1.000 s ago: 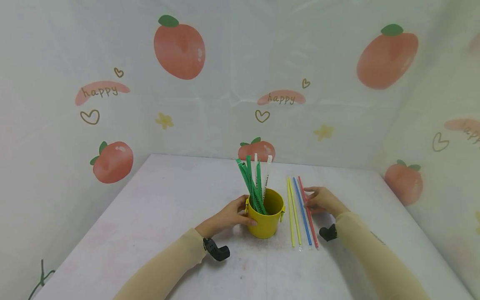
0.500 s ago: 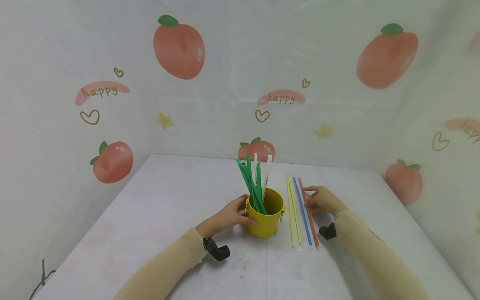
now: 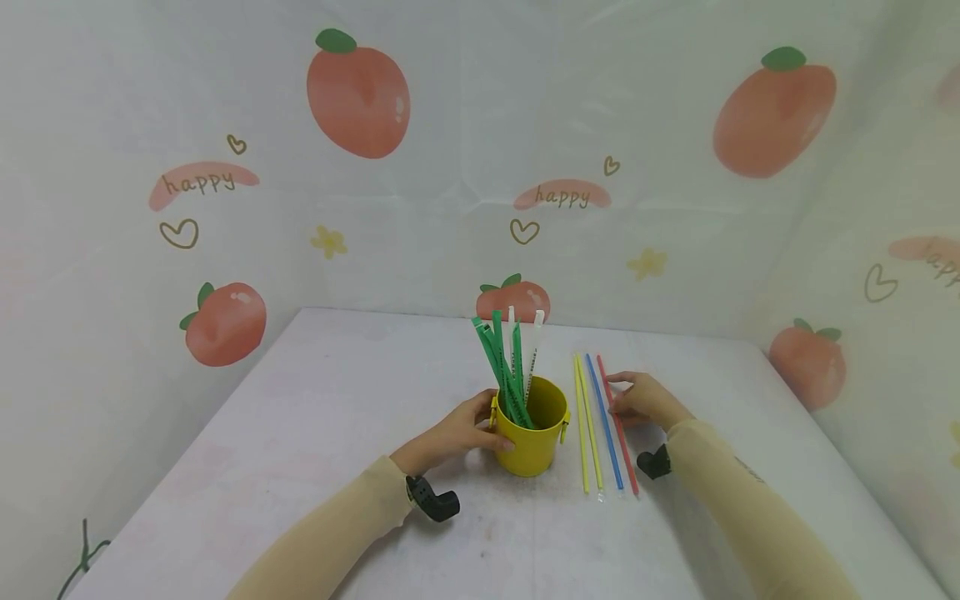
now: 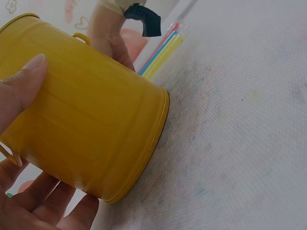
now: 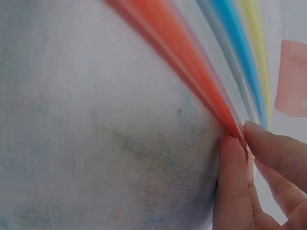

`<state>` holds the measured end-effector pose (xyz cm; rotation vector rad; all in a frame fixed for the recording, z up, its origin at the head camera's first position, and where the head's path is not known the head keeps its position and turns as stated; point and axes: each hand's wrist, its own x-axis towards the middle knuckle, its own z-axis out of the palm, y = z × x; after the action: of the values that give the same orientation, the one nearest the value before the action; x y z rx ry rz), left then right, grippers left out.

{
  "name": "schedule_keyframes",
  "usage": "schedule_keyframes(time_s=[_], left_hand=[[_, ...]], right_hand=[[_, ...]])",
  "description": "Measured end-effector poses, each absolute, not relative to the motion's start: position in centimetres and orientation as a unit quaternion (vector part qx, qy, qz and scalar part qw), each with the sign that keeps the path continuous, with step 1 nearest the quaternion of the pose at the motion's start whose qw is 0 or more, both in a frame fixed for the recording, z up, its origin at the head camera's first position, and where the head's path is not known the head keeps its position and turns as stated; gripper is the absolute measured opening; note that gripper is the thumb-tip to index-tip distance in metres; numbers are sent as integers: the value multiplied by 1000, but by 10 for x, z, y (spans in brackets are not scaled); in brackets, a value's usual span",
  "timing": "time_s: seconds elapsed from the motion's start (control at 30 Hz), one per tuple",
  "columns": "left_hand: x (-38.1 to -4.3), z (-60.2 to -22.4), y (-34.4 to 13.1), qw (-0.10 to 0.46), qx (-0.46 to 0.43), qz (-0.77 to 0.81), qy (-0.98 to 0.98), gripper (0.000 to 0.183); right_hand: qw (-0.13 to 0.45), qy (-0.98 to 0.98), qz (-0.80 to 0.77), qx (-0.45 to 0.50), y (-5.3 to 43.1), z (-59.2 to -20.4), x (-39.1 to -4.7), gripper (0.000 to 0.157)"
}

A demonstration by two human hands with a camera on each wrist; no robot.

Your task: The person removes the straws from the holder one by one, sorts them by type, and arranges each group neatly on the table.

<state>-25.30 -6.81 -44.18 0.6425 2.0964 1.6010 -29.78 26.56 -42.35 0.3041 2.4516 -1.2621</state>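
Observation:
In the head view my left hand (image 3: 459,435) holds the left side of a small yellow bucket (image 3: 528,450), its thumb across the front wall. The left wrist view has the thumb on the bucket wall (image 4: 91,110) and the other fingers behind. Several green paper-wrapped straws (image 3: 501,362) and a few white ones (image 3: 534,354) lean in the bucket. To the right, my right hand (image 3: 647,400) pinches a red straw (image 3: 624,454) in a clear wrapper. Thumb and finger meet on the red straw (image 5: 192,62) in the right wrist view.
Left of the red straw lie a blue straw (image 3: 609,442) and two yellow straws (image 3: 588,417), roughly parallel on the white table (image 3: 337,400). A printed curtain (image 3: 450,125) hangs behind the table.
The red straw has shifted very slightly under my right hand, which has edged a little left. My left hand and the bucket stay in place.

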Motion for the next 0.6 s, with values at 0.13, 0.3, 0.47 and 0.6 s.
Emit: schedule_keyframes(time_s=[0.13,0.3,0.47,0.6], left_hand=[[-253,-441,-68,213,229,578,754,76],[-252,-440,-68,211,225,577,756,77],[-252,-439,-68,211,225,578,756,78],[-252,-439,-68,211,226,580,754,78]], right_hand=[[184,873,-440,104,266,-423,-297,70],[185,867,-452,102,268,-423,-296,72],[186,866,-452,106,269,-424,-296,73],[188,866,-449,113,270,-426,-298,72]])
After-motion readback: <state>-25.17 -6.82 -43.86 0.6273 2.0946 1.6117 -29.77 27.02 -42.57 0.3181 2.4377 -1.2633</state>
